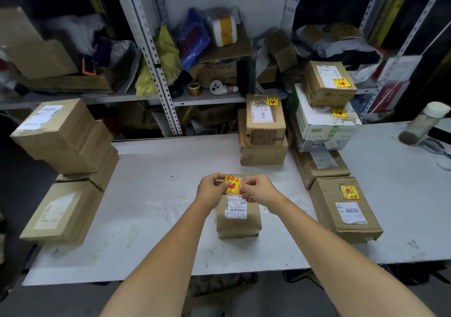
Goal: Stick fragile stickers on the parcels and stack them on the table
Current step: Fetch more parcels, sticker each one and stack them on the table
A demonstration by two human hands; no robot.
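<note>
Left hand and right hand each pinch the red-and-yellow fragile sticker by its 9 and 3 o'clock edges, over the far end of a small brown parcel on the white table. Plain boxes are stacked at 9 o'clock, stickered parcels at 1 o'clock

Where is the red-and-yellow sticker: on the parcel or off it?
Off: left hand and right hand pinch the sticker, held over the parcel.
</note>
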